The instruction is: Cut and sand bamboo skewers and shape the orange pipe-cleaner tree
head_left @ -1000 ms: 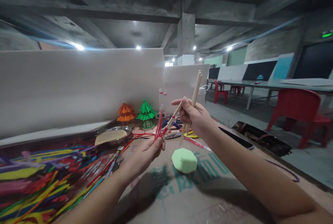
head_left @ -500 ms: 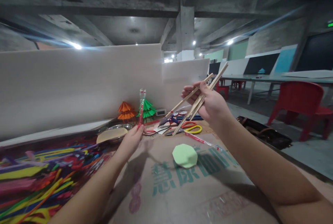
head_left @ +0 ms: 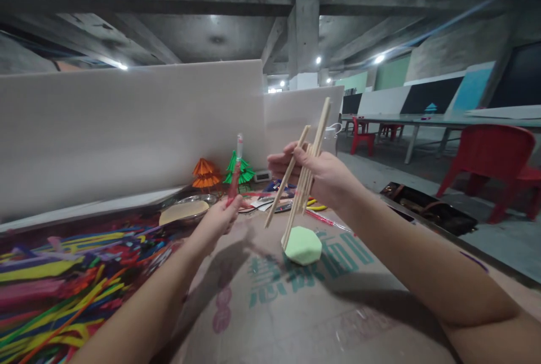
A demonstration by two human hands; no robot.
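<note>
My right hand (head_left: 315,175) is closed round several wooden chopsticks (head_left: 305,175), held nearly upright, their lower tips just above a pale green foam block (head_left: 302,245) on the cardboard (head_left: 296,302). My left hand (head_left: 220,217) is closed on a thin red and clear plastic wrapper (head_left: 234,175) that stands upright above the fingers. The two hands are apart, level with each other over the table.
Piles of coloured paper strips (head_left: 54,279) cover the left of the table. A metal dish (head_left: 186,212), orange (head_left: 205,173) and green (head_left: 239,169) folded paper trees, scissors and small items lie by the white partition (head_left: 127,121). Red chairs (head_left: 492,164) stand at right.
My right hand swung the chopsticks from pointing up-right to nearly upright and lowered their tips toward the green block. My left hand stayed put, gripping the wrapper. The view tilted slightly.
</note>
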